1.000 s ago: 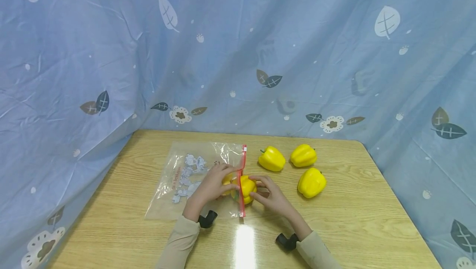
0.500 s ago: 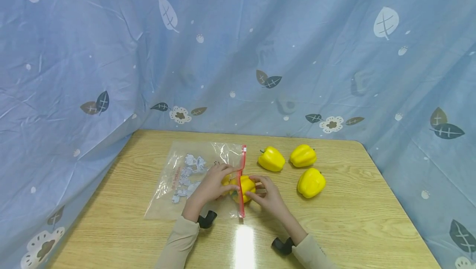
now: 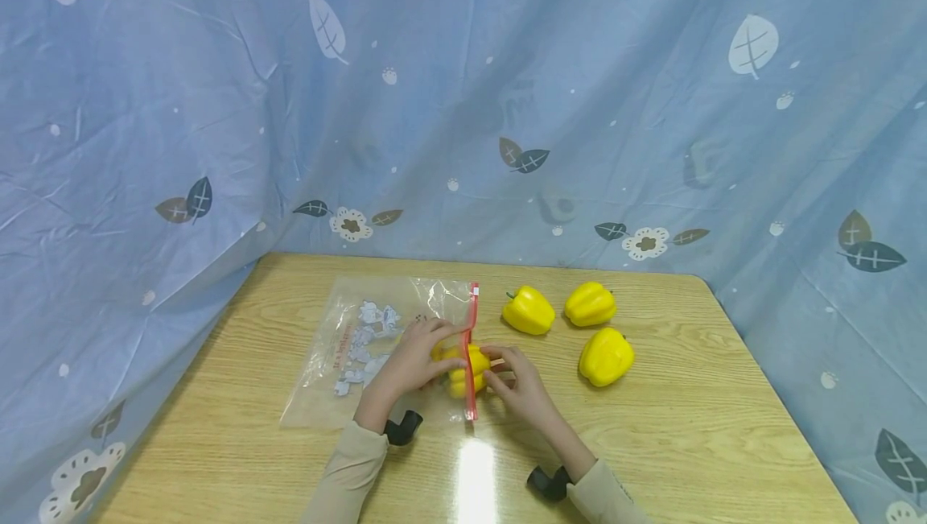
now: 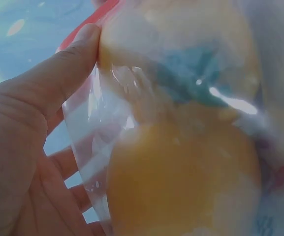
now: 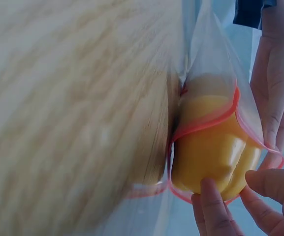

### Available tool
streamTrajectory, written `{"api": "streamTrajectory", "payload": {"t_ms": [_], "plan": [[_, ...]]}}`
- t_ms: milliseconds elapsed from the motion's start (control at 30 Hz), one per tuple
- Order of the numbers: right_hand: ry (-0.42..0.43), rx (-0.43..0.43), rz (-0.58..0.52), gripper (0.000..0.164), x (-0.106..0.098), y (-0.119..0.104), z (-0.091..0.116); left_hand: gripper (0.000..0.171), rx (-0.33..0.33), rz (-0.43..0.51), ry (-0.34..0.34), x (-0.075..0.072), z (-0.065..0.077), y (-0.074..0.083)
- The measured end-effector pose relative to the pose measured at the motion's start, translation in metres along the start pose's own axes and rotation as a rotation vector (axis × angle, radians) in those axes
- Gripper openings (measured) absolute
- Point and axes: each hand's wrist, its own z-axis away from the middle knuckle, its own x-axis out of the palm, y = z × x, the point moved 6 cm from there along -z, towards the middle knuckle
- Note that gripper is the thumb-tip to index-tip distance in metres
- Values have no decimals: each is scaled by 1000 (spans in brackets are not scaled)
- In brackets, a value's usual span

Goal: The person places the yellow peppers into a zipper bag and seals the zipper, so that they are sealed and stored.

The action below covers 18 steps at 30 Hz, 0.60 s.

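Observation:
A clear zip bag (image 3: pixel 413 292) with a red zip rim (image 3: pixel 474 307) lies on its side, its mouth facing right. My left hand (image 3: pixel 414 355) pinches the rim between thumb and fingers, spreading the mouth. Partly inside that mouth sits a yellow bell pepper (image 5: pixel 208 152), its green stem (image 4: pixel 191 73) pointing into the bag. My right hand (image 3: pixel 527 387) holds its outer end, fingertips (image 5: pixel 213 201) and thumb against the skin. Deeper in the bag, behind the plastic, is another yellow pepper (image 4: pixel 181 177), mostly covered by my left hand in the head view.
Three more yellow bell peppers lie right of the bag: one near its rim (image 3: pixel 529 310), one at the back (image 3: pixel 590 303), one closer to me (image 3: pixel 607 356). The wooden table (image 3: pixel 688 427) ends at a blue patterned curtain (image 3: pixel 463 105).
My right hand has moved slightly left, and the pepper it holds has slid further through the bag's mouth. My left hand stays at the rim. The three loose peppers have not moved.

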Motion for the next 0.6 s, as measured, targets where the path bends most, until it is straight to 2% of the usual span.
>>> {"api": "streamTrajectory", "payload": {"t_ms": [167,333,467,600], "plan": [[-12,-3,-32,30,0,-17,2,57,21,1,25,-1,0,1],[-60,18,-76,30,-2,-38,4,56,20,6,40,-3,0,2],[-96,9,-76,32,0,-42,5,56,2,-3,45,-3,0,1],[-89,-27,-105,33,5,-35,4,57,-18,-9,39,-2,-1,0]]}}
